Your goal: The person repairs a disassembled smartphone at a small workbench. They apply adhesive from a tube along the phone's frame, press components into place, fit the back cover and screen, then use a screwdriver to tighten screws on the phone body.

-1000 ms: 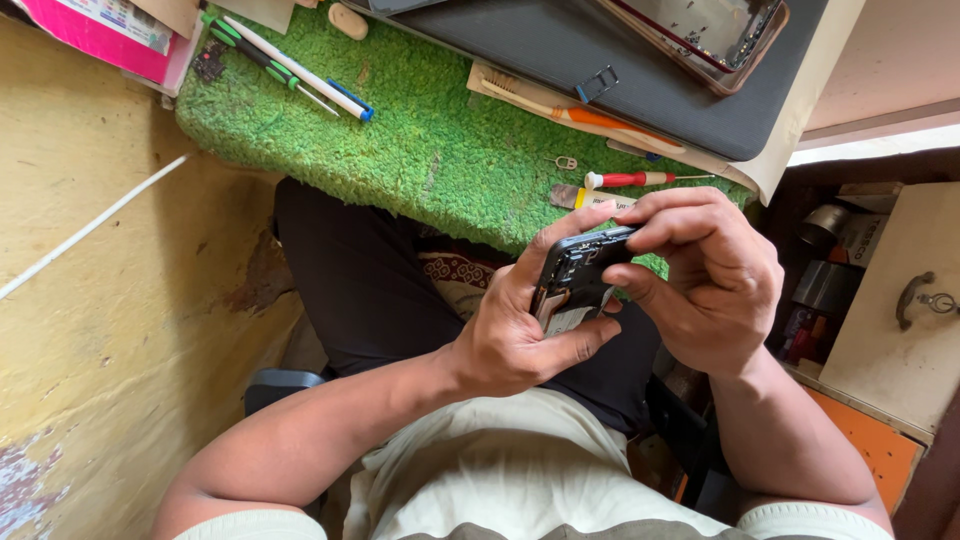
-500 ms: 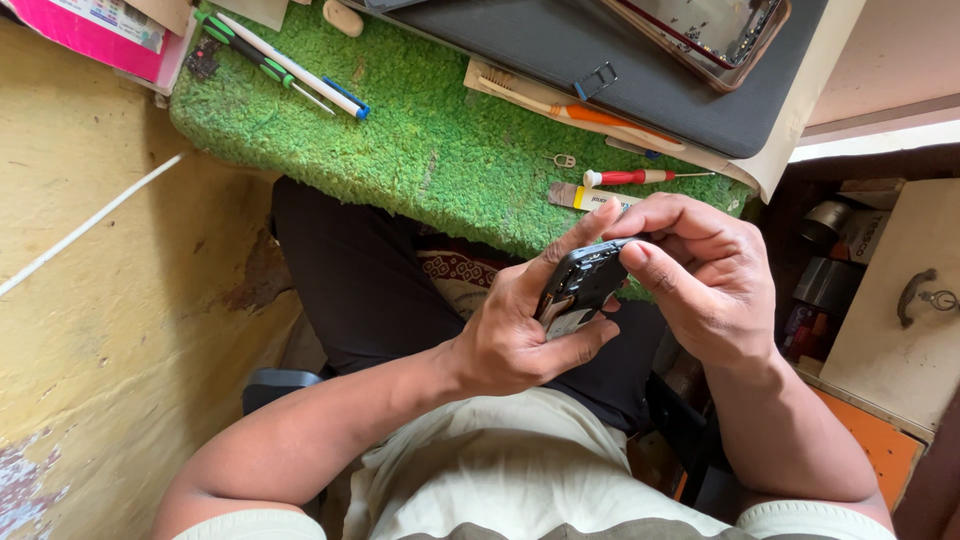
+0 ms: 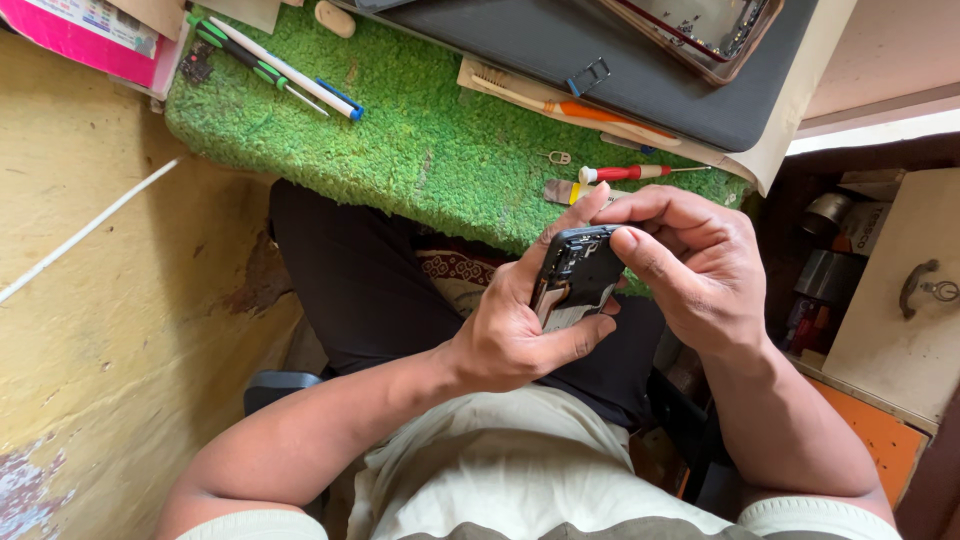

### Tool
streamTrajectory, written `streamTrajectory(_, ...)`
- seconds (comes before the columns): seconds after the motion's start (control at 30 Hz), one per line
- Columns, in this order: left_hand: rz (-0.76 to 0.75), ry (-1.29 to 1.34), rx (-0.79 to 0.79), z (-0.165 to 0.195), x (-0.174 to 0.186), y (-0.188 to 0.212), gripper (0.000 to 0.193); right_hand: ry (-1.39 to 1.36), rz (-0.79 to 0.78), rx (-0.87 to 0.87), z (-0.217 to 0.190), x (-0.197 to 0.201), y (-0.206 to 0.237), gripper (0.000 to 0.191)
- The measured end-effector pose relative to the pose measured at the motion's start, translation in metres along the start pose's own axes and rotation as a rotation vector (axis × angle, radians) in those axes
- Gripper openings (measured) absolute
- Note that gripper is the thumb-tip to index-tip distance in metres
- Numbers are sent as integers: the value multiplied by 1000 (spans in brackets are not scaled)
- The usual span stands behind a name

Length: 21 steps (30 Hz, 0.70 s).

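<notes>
Both hands are wrapped round an opened-up phone (image 3: 575, 280), held over the lap just off the edge of the green mat (image 3: 420, 140). It's cradled in the left hand (image 3: 520, 335), while its top end is pinched by the right hand (image 3: 690, 265). A red-handled screwdriver (image 3: 625, 173) and a green-handled screwdriver (image 3: 250, 62) are left lying on the mat.

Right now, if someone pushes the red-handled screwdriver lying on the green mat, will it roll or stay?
The red-handled screwdriver would probably roll little: its handle looks round, but the green mat is shaggy and should brake it. It seems light and stiff, a thin metal shaft, so one finger likely moves it. The small metal piece beside it might get knocked along.
</notes>
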<state>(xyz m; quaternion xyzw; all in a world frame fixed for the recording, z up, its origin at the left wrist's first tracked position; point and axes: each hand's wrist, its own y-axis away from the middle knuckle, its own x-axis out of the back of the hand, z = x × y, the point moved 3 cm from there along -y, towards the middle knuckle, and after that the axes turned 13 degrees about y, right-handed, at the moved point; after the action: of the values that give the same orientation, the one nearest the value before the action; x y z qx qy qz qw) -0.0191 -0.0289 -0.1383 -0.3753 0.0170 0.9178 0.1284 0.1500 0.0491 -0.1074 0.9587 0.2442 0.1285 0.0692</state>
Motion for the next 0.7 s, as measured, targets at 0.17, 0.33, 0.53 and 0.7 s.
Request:
streamTrajectory(0.17, -1, -1, 55, -1, -1, 1, 96, 43, 7, 65, 9, 0, -4, 11)
streamTrajectory(0.33, 27, 75, 60, -3, 0, -1, 98, 11, 11, 33, 12, -5, -13, 11)
streamTrajectory(0.53, 67, 269, 81, 0, 10, -8, 98, 113, 60, 171, -4, 1, -18, 30)
streamTrajectory(0.7, 147, 395, 106, 3, 29, -16, 67, 698, 285, 447, -20, 57, -47, 44)
